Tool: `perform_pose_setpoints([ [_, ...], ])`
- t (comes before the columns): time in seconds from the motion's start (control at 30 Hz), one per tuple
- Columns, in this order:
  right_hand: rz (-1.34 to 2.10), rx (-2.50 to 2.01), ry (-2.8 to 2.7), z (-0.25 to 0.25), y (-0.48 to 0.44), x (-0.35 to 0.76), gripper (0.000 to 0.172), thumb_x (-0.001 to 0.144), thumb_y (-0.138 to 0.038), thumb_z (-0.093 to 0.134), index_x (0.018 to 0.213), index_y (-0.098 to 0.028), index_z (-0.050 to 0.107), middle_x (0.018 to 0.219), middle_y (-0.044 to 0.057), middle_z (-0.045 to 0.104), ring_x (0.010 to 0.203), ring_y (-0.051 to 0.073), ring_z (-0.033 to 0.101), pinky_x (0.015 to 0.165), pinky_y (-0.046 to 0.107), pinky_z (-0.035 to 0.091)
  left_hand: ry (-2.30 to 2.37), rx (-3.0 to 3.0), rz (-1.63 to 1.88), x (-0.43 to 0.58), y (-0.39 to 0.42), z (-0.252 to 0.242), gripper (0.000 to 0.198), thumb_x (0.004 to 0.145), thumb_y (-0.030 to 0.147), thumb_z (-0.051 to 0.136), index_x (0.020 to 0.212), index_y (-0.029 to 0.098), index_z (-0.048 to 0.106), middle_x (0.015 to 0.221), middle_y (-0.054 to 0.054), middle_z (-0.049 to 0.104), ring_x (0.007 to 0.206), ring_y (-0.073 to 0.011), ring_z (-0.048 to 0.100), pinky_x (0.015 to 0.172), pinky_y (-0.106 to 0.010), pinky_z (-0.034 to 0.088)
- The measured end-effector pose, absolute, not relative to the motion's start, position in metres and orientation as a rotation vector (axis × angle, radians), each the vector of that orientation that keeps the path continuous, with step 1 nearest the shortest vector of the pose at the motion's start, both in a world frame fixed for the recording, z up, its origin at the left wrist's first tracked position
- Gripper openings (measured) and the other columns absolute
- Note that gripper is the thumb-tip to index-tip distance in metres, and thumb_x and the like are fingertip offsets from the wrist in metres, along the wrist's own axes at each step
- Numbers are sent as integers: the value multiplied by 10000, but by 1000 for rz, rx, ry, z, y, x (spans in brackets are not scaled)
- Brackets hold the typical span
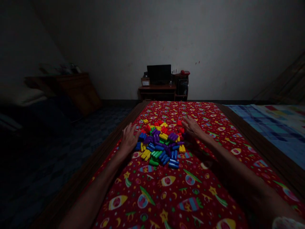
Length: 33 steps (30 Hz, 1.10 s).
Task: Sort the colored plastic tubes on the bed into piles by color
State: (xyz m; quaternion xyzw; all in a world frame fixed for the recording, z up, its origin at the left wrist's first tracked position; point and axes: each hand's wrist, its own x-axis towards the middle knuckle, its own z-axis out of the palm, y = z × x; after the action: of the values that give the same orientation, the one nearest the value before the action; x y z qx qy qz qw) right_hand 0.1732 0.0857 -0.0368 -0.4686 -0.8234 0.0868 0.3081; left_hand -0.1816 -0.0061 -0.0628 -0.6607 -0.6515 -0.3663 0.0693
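A loose heap of coloured plastic building pieces lies on the red printed cloth (162,197). Blue pieces (173,163), a yellow piece (145,155) and a green piece (153,163) sit on the near side. Around the middle are purple pieces (156,137), while red pieces (164,129) show toward the back. My left hand (129,137) rests beside the heap's left edge, fingers apart, close to some blue pieces. At the right edge, my right hand (192,127) is open near a few red pieces, its fingers stretched out. Neither hand visibly grips a piece.
The cloth covers a long surface with dark wooden edges (100,163). Beyond it, a monitor (159,73) stands on a small desk (157,90) against the wall. A blue checked cloth (254,124) lies to the right, and a wooden cabinet (77,92) stands at far left.
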Motion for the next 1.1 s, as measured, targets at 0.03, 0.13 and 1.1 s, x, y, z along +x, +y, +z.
perform_pose_setpoints([
  [0.03, 242, -1297, -2145, -42, 92, 183, 611, 947, -570, 246, 1247, -149, 571, 1275, 202, 579, 1263, 333, 474, 1049, 526, 356, -2023, -1989, -1119, -184, -9, -70, 568, 920, 547, 370, 1311, 165, 527, 1455, -175, 445, 1379, -305, 358, 1126, -543, 254],
  [0.13, 335, -1342, -2135, -58, 96, 198, 619, 969, -522, 163, 1081, -143, 640, 1053, 179, 666, 1063, 296, 595, 962, 480, 434, -2187, -2090, -1144, -180, -16, -90, 610, 941, 539, 286, 1396, 160, 431, 1472, -175, 427, 1398, -281, 342, 1131, -518, 267],
  [1.1, 669, -1066, -2062, -70, 145, 89, 572, 985, -509, 196, 1152, -150, 610, 1162, 135, 650, 1119, 227, 574, 1005, 416, 421, -2288, -2644, -1291, -109, 139, -47, 610, 865, 627, 374, 1115, 155, 669, 1211, -132, 674, 1201, -295, 571, 1034, -435, 412],
])
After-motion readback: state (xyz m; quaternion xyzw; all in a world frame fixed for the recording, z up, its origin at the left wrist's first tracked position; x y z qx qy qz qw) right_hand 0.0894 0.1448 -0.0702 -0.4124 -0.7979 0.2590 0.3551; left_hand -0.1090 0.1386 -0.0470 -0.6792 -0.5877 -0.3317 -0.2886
